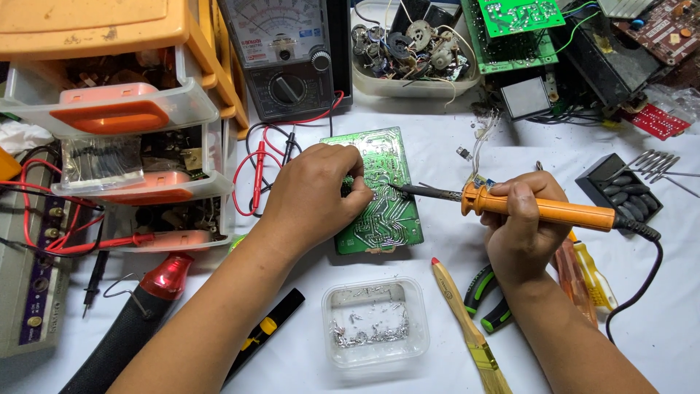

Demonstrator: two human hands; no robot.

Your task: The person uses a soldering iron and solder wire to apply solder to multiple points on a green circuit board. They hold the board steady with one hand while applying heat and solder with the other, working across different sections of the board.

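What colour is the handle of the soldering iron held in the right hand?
Orange, with a black cord at its end: the soldering iron in the right hand shows best in the head view.

Green circuit board (379, 193) with silvery traces, at centre. Orange-handled soldering iron (539, 208) toward three o'clock. Red-tipped wooden brush (467, 325) at five o'clock.

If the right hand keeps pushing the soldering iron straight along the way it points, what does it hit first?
The right hand aims the soldering iron leftward; its tip already seems to meet the green circuit board. Just beyond lie the left hand's fingertips, though depth is hard to judge.
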